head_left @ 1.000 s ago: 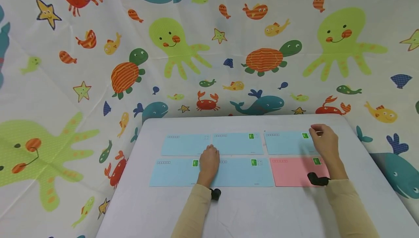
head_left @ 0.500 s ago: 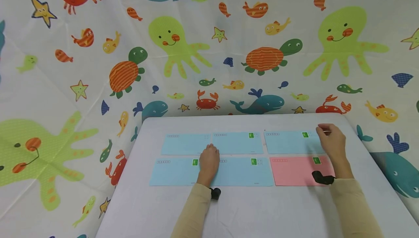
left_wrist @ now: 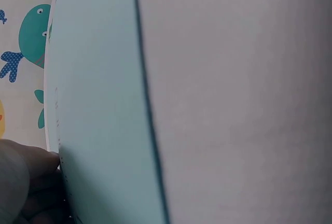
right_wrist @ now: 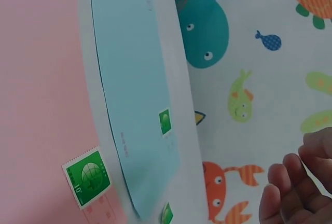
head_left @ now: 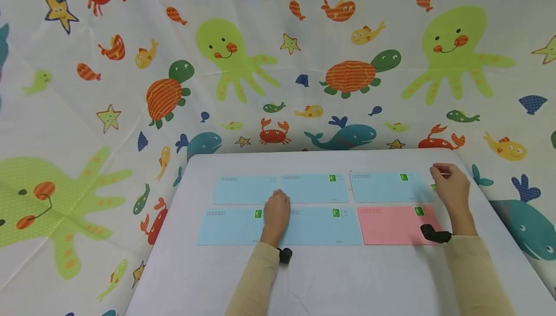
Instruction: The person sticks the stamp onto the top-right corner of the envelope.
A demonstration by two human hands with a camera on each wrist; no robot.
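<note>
Six envelopes lie in two rows on the white table. My left hand [head_left: 276, 217] rests over the join between the lower-left blue envelope [head_left: 230, 231] and the lower-middle blue envelope [head_left: 321, 231], its fingertips near the upper-left blue envelope [head_left: 243, 190]. In the left wrist view its thumb [left_wrist: 41, 162] shows beside a blue envelope. My right hand [head_left: 453, 195] hovers past the right end of the upper-right blue envelope [head_left: 378, 190], fingers loosely bent, with nothing clearly seen between them. Beside its fingers lies a loose green stamp [head_left: 433, 187], partly hidden.
Below the upper-right envelope lies a pink envelope [head_left: 391, 229] bearing a green stamp [right_wrist: 88, 177]. Every envelope but the upper-left one shows a stamp, such as the green stamp [head_left: 332, 178] on the upper-middle envelope. A sea-animal cloth [head_left: 260, 79] hangs behind the table.
My right hand has moved rightward, off the upper-right envelope's corner, and the loose stamp beside it has come into view. My left hand stays where it was.
</note>
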